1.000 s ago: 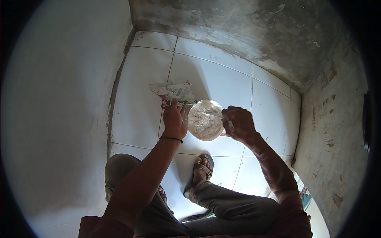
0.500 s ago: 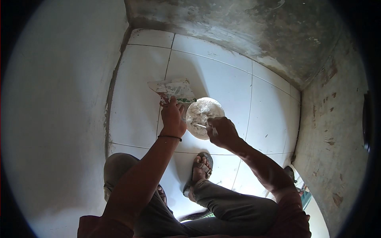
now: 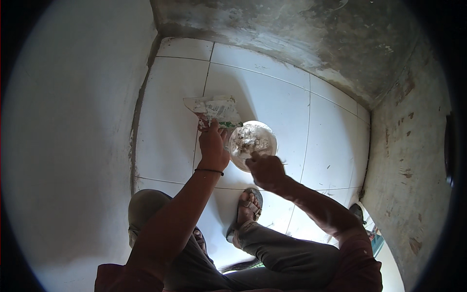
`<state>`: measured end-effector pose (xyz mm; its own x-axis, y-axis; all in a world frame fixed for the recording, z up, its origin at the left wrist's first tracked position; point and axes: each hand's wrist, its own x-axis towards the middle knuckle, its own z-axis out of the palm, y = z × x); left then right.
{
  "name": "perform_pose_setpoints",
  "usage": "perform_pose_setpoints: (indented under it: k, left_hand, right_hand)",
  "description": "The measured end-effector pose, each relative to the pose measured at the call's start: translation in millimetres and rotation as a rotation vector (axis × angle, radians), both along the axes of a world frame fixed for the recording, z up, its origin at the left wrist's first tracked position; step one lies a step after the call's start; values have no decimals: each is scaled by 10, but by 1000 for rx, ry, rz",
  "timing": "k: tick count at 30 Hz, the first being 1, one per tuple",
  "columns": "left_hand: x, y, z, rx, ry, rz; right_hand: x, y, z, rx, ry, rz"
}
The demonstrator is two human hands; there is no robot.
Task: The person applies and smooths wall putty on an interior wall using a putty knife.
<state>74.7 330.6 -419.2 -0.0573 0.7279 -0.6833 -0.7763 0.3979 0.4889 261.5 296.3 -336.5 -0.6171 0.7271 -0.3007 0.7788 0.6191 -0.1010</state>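
My left hand (image 3: 214,148) is closed around the lower edge of a wide putty blade (image 3: 221,108), smeared with dried white filler and marked by a green strip. The blade is held beside the far left rim of a round tub (image 3: 234,163). Inside the tub is lumpy white putty (image 3: 253,138). At the tub's near right rim, my right hand (image 3: 266,171) is closed on a narrow hand tool whose working end is mostly hidden by my fingers.
White floor tiles (image 3: 272,92) lie below, enclosed by a pale wall (image 3: 82,121) at left, a stained grey wall (image 3: 311,39) ahead and a flaking wall (image 3: 406,146) at right. My sandalled foot (image 3: 249,207) stands just nearer than the tub. A dark shoe (image 3: 356,212) shows at right.
My right hand has turned and shifted slightly nearer and left over the tub, uncovering more putty. The tool's pale shaft no longer shows. The left hand and wide blade have barely moved.
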Motion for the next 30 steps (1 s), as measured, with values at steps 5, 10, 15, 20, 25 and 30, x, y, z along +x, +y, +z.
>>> perform_pose_setpoints:
  k: [5,10,15,20,25,30]
  left_hand:
    - [-11,-4,85,-112,-49,-22]
    - [17,3,172,-47,7,-16]
    - [110,24,230,-106,-34,132]
    - [85,13,316,-128,-40,136]
    - [142,-46,391,-200,-16,140]
    - [223,-60,334,-48,46,200]
  right_hand:
    - [213,288,249,129,195,-234]
    - [-66,156,245,-195,-52,-102]
    - [341,260,438,8,293,-332]
    - [378,197,208,-99,-46,-341]
    - [105,-60,-57,57,242,-382]
    - [171,244,214,-85,19,-177]
